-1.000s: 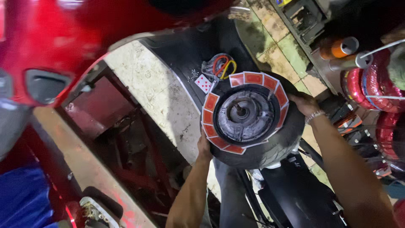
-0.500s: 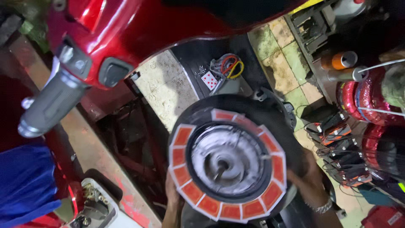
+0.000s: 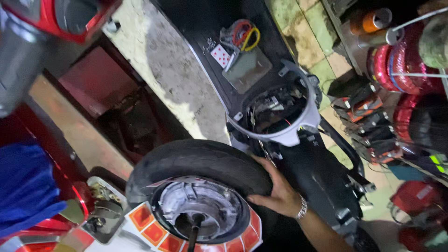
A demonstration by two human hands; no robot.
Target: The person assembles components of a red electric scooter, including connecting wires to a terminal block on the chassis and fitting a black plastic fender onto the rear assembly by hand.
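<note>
a cramped repair shop seen from above: a rough concrete floor running into green-tinged tiles, a stripped black scooter body lying across the middle with its grey open housing showing wiring inside, a tangle of red and yellow wires beside a small card on the dark panel, coils of red cable on the right, and a blue cloth at the lower left near red bodywork.

the scooter wheel sits low in the picture, just in front of the person, hub side up — black tyre around a metal hub, with a ring of orange-red panels on its lower rim and a dark axle stub standing out of the centre.

the right hand lies flat-curled against the tyre's outer tread on the right side, fingers wrapped over the rubber, a metal bracelet at the wrist — a firm hold on the tyre. the left hand is not in view, so its grip cannot be told.

judging by its build, this wheel is heavy and lopsided, weight packed in the hub. the rubber is stiff and grippy, a safe place to hold; the hub looks greasy and hard-edged. best carried with two hands on opposite sides of the tread.
</note>
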